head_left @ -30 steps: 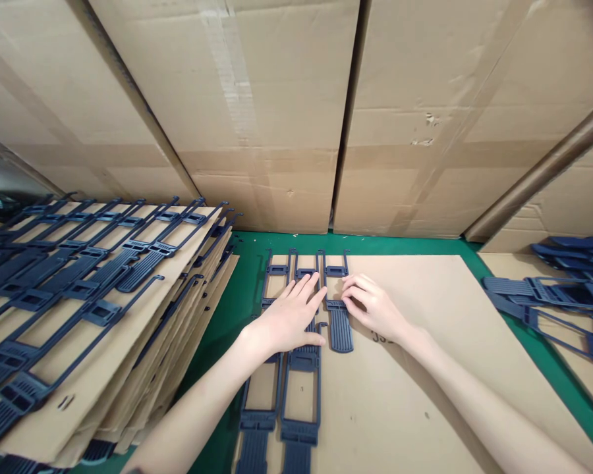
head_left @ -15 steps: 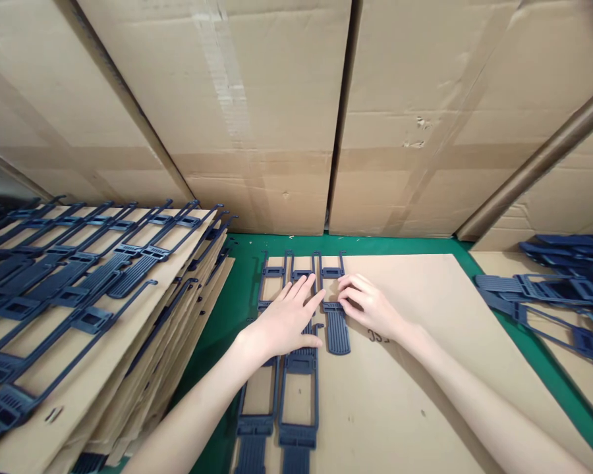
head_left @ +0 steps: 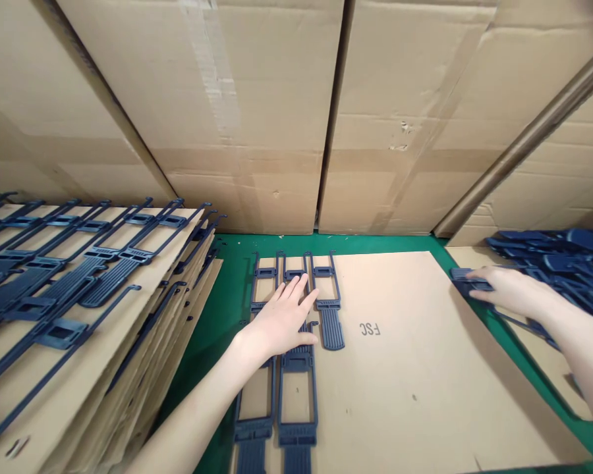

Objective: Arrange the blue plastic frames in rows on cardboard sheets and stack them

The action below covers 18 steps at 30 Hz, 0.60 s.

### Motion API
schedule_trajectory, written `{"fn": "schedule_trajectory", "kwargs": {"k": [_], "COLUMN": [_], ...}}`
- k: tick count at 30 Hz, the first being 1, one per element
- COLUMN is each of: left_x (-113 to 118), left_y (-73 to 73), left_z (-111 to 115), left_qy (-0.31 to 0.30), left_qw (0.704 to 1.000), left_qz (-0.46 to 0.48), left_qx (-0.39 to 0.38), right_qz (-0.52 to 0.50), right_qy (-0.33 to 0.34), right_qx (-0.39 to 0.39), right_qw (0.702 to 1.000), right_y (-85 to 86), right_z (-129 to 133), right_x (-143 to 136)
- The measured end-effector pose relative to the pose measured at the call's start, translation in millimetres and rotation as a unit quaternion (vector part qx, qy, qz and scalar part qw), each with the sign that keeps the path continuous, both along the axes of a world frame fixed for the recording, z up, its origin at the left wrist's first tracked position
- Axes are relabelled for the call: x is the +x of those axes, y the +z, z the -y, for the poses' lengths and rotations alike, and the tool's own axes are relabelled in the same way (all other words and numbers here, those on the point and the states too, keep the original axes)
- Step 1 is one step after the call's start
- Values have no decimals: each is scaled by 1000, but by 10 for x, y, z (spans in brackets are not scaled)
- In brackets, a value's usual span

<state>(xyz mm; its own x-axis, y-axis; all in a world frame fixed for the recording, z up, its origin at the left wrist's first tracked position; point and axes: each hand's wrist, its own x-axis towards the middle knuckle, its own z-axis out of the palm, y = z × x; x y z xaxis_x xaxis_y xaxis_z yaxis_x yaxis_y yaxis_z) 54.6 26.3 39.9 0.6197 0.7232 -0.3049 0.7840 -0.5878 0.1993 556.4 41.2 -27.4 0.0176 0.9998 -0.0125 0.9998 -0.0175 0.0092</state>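
Note:
My left hand point(head_left: 284, 321) lies flat with fingers spread over dark blue plastic parts in rows on a cardboard sheet point(head_left: 400, 375). To its right, a part with a ribbed end point(head_left: 332, 329) rests beside the printed letters. At the right, my right hand point(head_left: 504, 289) has its fingers closed round the ribbed end of another blue part point(head_left: 467, 276), at the edge of a heap of similar parts point(head_left: 573, 263). The palm hides much of that part.
On the left stands a stack of cardboard sheets point(head_left: 143, 355) layered with blue parts, some hooked ends sticking out. Large cardboard boxes point(head_left: 257, 118) line the back. Green table surface point(head_left: 237, 245) shows between them.
My right hand has left the ribbed part on the sheet and moved right to the heap, taking hold of another part. My left hand stays over the rows. The view has shifted slightly.

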Motion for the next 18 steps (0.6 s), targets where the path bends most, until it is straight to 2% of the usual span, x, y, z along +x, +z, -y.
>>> {"fn": "schedule_trajectory", "kwargs": {"k": [1,4,9,11,15,18], "left_x": [0,8,-60,-146,-347,-444], "left_y": [-4,-8,41,86,178,198], "left_z": [0,5,-33,-82,-201,-257], "left_qy": [-2,-4,-3,15,155,240], "left_qw": [1000,1000,1000,999,983,967], "left_qz": [3,8,20,38,40,41], "left_qx": [1,2,-6,21,87,78], "right_qz": [7,19,46,44,3,-25], "right_qy": [-3,-15,-22,-15,-4,-27], "right_qx": [-38,-56,14,29,51,78], "right_qw": [999,998,999,999,999,996], "right_y": [-119,-355,-458,-461,-430,-360], "right_z": [61,246,394,387,346,361], "right_x": [134,318,254,223,182,101]}}
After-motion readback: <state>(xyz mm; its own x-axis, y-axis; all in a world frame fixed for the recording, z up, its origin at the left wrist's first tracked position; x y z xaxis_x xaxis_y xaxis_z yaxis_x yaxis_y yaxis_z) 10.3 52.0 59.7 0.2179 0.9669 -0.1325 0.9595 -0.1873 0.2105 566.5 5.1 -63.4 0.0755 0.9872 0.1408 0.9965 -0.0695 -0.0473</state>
